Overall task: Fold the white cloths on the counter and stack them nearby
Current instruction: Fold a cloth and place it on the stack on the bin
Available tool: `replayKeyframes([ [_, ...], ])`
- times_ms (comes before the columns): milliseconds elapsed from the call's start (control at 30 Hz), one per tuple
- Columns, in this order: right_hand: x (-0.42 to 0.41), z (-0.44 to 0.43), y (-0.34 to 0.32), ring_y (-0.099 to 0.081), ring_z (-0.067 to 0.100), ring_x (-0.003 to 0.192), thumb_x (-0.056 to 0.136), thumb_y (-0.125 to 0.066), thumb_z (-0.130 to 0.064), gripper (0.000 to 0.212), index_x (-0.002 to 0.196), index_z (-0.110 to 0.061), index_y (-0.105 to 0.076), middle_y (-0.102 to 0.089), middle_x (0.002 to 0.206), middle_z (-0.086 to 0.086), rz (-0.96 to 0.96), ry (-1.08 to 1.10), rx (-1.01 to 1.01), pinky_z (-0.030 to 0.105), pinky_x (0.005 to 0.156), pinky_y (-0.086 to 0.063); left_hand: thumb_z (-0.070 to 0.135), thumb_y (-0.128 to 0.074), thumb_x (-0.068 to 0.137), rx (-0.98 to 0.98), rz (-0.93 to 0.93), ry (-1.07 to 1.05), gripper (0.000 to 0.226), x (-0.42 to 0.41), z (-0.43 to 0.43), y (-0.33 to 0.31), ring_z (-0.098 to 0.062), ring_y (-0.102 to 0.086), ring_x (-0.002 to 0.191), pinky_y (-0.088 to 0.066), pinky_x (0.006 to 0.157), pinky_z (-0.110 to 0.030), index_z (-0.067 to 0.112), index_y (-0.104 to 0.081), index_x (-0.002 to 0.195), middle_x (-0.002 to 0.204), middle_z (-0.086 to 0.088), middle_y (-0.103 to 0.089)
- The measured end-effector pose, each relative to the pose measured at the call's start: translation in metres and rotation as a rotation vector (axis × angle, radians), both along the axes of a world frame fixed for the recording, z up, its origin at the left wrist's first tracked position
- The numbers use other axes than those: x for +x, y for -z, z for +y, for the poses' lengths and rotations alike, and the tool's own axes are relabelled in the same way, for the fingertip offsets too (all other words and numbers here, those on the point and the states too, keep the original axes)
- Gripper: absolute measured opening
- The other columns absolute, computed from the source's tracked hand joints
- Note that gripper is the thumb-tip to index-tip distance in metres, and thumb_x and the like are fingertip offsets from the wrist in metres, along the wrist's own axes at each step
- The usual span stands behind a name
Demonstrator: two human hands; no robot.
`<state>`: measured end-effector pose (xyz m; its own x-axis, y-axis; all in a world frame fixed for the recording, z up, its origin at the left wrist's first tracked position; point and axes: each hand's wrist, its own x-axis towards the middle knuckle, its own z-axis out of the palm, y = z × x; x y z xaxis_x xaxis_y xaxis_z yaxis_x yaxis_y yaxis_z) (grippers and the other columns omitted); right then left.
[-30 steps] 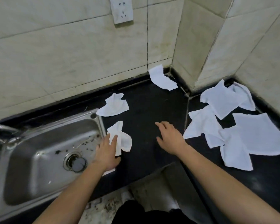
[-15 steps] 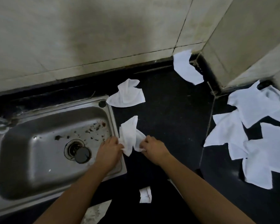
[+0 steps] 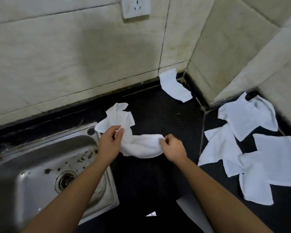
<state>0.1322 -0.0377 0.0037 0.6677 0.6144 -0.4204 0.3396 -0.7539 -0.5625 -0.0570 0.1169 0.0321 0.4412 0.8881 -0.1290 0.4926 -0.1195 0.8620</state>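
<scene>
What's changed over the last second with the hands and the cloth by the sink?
The right hand moved left from the bare counter to the cloth by the sink; it and the left hand now pinch its ends, stretching it between them. The crumpled cloth behind it, the cloth by the wall and the pile on the right stayed put.

left forearm [image 3: 71, 195] and right forearm [image 3: 213, 190] bare; left grip [image 3: 108, 145] and right grip [image 3: 173, 149] bare too.
</scene>
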Motion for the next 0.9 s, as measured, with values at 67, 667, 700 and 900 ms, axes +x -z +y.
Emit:
replayKeyframes([
  [67, 0.011, -0.007, -0.005, -0.06, 0.017, 0.077, 0.098, -0.048, -0.042, 0.026, 0.087, -0.02, -0.055, -0.062, 0.08, -0.004, 0.081, 0.319, 0.197, 0.028, 0.059, -0.039, 0.034, -0.061, 0.096, -0.073, -0.103, -0.114, 0.017, 0.017, -0.003, -0.005, 0.002, -0.066, 0.084, -0.05, 0.072, -0.019, 0.021, -0.069, 0.102, 0.092, 0.012, -0.071],
  [667, 0.001, -0.06, 0.036, -0.054, 0.025, 0.112, 0.096, -0.058, -0.034, 0.036, 0.128, -0.018, -0.054, -0.048, 0.13, 0.008, -0.206, 0.162, -0.057, 0.036, 0.091, -0.049, 0.016, -0.067, 0.088, -0.581, 0.366, -0.156, 0.014, 0.002, -0.056, 0.073, -0.027, -0.066, 0.079, -0.053, 0.064, -0.036, 0.009, -0.061, 0.099, 0.094, -0.017, -0.068],
  [700, 0.001, -0.056, 0.036, -0.051, 0.027, 0.115, 0.096, -0.059, -0.034, 0.041, 0.133, -0.017, -0.051, -0.047, 0.132, 0.009, -0.253, 0.18, -0.069, 0.037, 0.094, -0.047, 0.017, -0.066, 0.086, -0.515, 0.455, -0.069, 0.02, -0.001, -0.053, 0.073, -0.029, -0.066, 0.085, -0.054, 0.07, -0.038, 0.009, -0.061, 0.104, 0.096, -0.016, -0.068],
  [900, 0.029, -0.052, 0.035, -0.046, 0.032, 0.127, 0.096, -0.051, -0.028, 0.055, 0.148, -0.013, -0.036, -0.044, 0.141, 0.013, -0.262, 0.123, -0.319, 0.042, 0.104, -0.041, 0.026, -0.062, 0.09, 0.08, 0.689, 0.293, 0.053, 0.03, -0.032, 0.064, -0.031, -0.052, 0.116, -0.048, 0.088, -0.042, 0.012, -0.044, 0.138, 0.131, -0.014, -0.05],
])
